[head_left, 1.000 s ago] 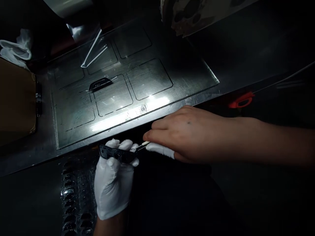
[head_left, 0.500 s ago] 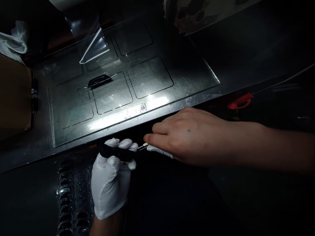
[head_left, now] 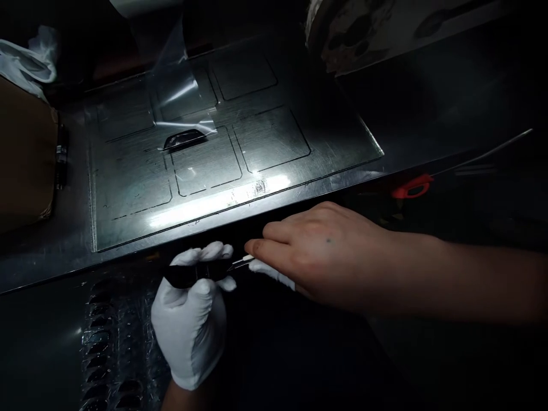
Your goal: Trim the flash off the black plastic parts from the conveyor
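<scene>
My left hand [head_left: 192, 319], in a white glove, grips a dark curved piece [head_left: 184, 275] between thumb and fingers, below the table's front edge. My right hand [head_left: 308, 251], bare on its back, pinches a thin tool [head_left: 242, 262] with a white part and a narrow metal tip. The tip points left and is at the right end of the dark piece; whether they touch is unclear. White cloth [head_left: 274, 273] shows under my right fingers. A similar black curved part [head_left: 185, 138] lies on the outlined mat, beside a clear film strip [head_left: 184, 94].
The mat [head_left: 342, 151] covers part of the metal table. A cardboard box [head_left: 25, 160] and black pen [head_left: 62, 157] are at left. Red-handled scissors [head_left: 413, 186] lie right of the table edge. A clear tray [head_left: 128, 331] with several dark parts sits at lower left.
Both hands have shifted slightly left, still close together with the dark piece and tool. The clear film now hangs lower, over the black part on the mat. The whole view has moved a little.
</scene>
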`<state>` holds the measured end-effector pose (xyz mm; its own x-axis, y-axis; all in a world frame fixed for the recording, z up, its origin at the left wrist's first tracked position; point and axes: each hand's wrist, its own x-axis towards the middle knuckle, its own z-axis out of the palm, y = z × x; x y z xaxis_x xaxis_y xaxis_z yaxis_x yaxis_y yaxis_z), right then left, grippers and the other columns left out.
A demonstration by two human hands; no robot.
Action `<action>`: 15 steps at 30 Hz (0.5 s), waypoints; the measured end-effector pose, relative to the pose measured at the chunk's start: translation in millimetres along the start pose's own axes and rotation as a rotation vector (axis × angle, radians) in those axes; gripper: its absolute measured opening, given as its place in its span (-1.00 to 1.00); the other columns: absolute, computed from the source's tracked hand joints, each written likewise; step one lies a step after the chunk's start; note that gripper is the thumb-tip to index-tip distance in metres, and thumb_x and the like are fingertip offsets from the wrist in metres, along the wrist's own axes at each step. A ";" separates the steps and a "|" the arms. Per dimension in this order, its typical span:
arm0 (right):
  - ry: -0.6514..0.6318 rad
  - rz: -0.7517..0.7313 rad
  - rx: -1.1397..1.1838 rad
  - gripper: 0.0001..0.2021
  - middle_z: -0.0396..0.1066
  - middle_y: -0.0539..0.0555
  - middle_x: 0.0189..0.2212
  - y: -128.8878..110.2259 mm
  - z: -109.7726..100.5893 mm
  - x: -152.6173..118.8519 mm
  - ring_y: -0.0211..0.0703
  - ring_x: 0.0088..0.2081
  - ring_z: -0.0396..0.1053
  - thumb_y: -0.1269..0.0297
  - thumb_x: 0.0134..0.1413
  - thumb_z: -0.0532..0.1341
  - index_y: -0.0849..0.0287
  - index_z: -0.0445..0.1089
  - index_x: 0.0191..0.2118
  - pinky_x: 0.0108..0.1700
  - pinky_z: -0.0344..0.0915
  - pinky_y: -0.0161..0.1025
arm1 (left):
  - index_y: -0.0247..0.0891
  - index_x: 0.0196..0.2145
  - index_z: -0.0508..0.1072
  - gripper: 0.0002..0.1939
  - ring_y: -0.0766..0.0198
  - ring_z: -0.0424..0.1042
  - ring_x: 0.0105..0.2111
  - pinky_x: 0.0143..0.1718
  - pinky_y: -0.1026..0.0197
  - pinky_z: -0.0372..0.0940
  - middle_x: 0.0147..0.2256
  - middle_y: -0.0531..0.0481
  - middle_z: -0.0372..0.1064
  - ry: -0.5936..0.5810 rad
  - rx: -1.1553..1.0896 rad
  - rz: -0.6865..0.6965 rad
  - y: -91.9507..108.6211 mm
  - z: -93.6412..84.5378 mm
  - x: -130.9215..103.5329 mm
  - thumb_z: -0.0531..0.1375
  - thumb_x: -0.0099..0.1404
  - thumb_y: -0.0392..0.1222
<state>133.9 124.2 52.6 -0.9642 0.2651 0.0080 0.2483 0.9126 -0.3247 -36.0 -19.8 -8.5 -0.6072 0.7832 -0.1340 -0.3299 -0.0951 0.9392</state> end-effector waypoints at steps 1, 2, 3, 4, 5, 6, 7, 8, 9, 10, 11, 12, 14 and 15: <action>0.033 0.002 0.007 -0.67 0.57 0.06 -0.28 6.0 -0.6 -0.1 -0.12 -0.39 0.47 0.46 0.17 0.22 0.15 0.54 0.03 -0.47 0.14 -0.22 | -0.14 -0.02 0.56 -0.71 0.10 0.61 -0.06 -0.36 0.31 0.52 -0.09 -0.04 0.61 -0.010 -0.053 -0.029 0.0 -1.7 1.3 0.40 0.31 -0.14; 0.078 0.023 0.012 -0.62 0.58 0.07 -0.22 15.5 -0.5 -0.4 -0.10 -0.33 0.49 0.45 0.17 0.21 0.14 0.52 0.09 -0.41 0.23 -0.22 | -0.11 -0.02 0.56 -0.70 0.12 0.61 -0.07 -0.38 0.32 0.51 -0.10 -0.01 0.60 -0.020 -0.112 -0.063 0.2 -3.4 2.8 0.41 0.30 -0.11; 0.133 0.062 0.008 -0.57 0.58 0.08 -0.15 28.5 0.5 -0.6 -0.08 -0.26 0.51 0.45 0.18 0.20 0.13 0.49 0.15 -0.34 0.30 -0.20 | -0.08 -0.02 0.56 -0.68 0.15 0.61 -0.08 -0.40 0.34 0.50 -0.10 0.01 0.60 -0.033 -0.173 -0.100 0.7 -4.9 4.3 0.42 0.28 -0.07; 0.194 0.116 -0.012 -0.53 0.57 0.09 -0.10 44.5 2.5 -0.4 -0.05 -0.19 0.51 0.46 0.19 0.18 0.13 0.46 0.21 -0.27 0.35 -0.18 | -0.05 -0.03 0.55 -0.67 0.17 0.60 -0.09 -0.41 0.36 0.49 -0.11 0.04 0.59 -0.047 -0.232 -0.133 1.3 -6.1 5.8 0.43 0.26 -0.04; 0.254 0.178 -0.044 -0.50 0.55 0.10 -0.06 62.4 5.4 0.2 -0.02 -0.13 0.51 0.47 0.19 0.16 0.14 0.43 0.24 -0.21 0.39 -0.14 | -0.04 -0.04 0.55 -0.66 0.20 0.60 -0.09 -0.43 0.38 0.48 -0.12 0.07 0.58 -0.062 -0.286 -0.158 2.0 -6.7 7.1 0.44 0.25 -0.02; 0.307 0.242 -0.084 -0.49 0.53 0.12 -0.04 80.8 8.9 1.3 0.02 -0.09 0.49 0.48 0.19 0.15 0.14 0.43 0.25 -0.16 0.40 -0.11 | -0.02 -0.04 0.55 -0.65 0.23 0.59 -0.10 -0.43 0.39 0.47 -0.12 0.09 0.57 -0.079 -0.332 -0.176 2.7 -6.8 8.1 0.44 0.24 -0.01; 0.355 0.293 -0.124 -0.48 0.51 0.15 -0.03 97.9 12.7 2.9 0.06 -0.05 0.47 0.49 0.19 0.13 0.15 0.44 0.25 -0.11 0.41 -0.06 | -0.01 -0.05 0.54 -0.65 0.25 0.59 -0.11 -0.43 0.40 0.47 -0.13 0.11 0.57 -0.093 -0.370 -0.191 3.4 -6.1 8.9 0.44 0.24 -0.01; 0.400 0.326 -0.151 -0.49 0.49 0.17 -0.02 111.9 16.4 4.4 0.10 -0.01 0.44 0.49 0.18 0.13 0.16 0.45 0.23 -0.06 0.42 0.00 | -0.01 -0.05 0.54 -0.66 0.27 0.59 -0.12 -0.42 0.41 0.47 -0.14 0.11 0.56 -0.108 -0.400 -0.200 4.0 -4.7 9.5 0.44 0.24 0.00; 0.446 0.342 -0.163 -0.49 0.46 0.21 0.01 121.4 19.9 5.4 0.15 0.04 0.41 0.48 0.18 0.14 0.18 0.45 0.24 -0.01 0.41 0.06 | 0.00 -0.06 0.54 -0.66 0.29 0.58 -0.14 -0.42 0.42 0.47 -0.15 0.12 0.56 -0.119 -0.422 -0.209 4.4 -2.8 9.9 0.45 0.23 -0.01; 0.503 0.345 -0.156 -0.49 0.44 0.24 0.05 125.4 23.1 5.3 0.20 0.09 0.37 0.47 0.19 0.15 0.20 0.43 0.25 0.06 0.39 0.13 | 0.00 -0.06 0.54 -0.66 0.31 0.58 -0.16 -0.43 0.43 0.47 -0.16 0.13 0.56 -0.127 -0.441 -0.220 4.6 -0.5 10.4 0.45 0.23 -0.01; 0.574 0.339 -0.134 -0.49 0.41 0.27 0.09 123.6 26.6 3.3 0.23 0.15 0.33 0.44 0.20 0.17 0.22 0.41 0.26 0.12 0.35 0.18 | 0.01 -0.07 0.54 -0.66 0.33 0.58 -0.18 -0.44 0.44 0.46 -0.16 0.13 0.56 -0.134 -0.453 -0.232 4.4 1.8 10.9 0.46 0.22 -0.01; 0.662 0.332 -0.098 -0.49 0.38 0.28 0.13 116.7 30.8 -1.2 0.25 0.19 0.30 0.41 0.21 0.19 0.22 0.39 0.27 0.18 0.32 0.21 | 0.02 -0.07 0.54 -0.66 0.35 0.58 -0.20 -0.45 0.45 0.45 -0.15 0.13 0.56 -0.139 -0.458 -0.242 3.7 4.0 11.5 0.46 0.21 -0.01; 0.846 0.305 0.026 -0.52 0.41 0.25 0.11 92.2 45.5 -18.5 0.21 0.17 0.33 0.38 0.21 0.24 0.16 0.41 0.24 0.21 0.29 0.20 | 0.04 -0.08 0.55 -0.64 0.36 0.58 -0.23 -0.47 0.47 0.43 -0.12 0.13 0.57 -0.149 -0.441 -0.256 1.0 6.8 12.9 0.48 0.18 0.01; 0.903 0.300 0.135 -0.56 0.45 0.21 0.06 77.9 57.3 -30.9 0.15 0.11 0.39 0.37 0.20 0.27 0.10 0.45 0.20 0.18 0.32 0.15 | 0.05 -0.08 0.55 -0.63 0.35 0.58 -0.24 -0.49 0.47 0.41 -0.10 0.12 0.58 -0.149 -0.414 -0.258 -0.9 7.4 13.1 0.48 0.17 0.03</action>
<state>177.6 169.3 -27.2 -0.4124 0.6731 0.6139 0.4061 0.7390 -0.5375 -38.3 -4.9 -8.8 -0.3686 0.8894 -0.2703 -0.7325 -0.0989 0.6735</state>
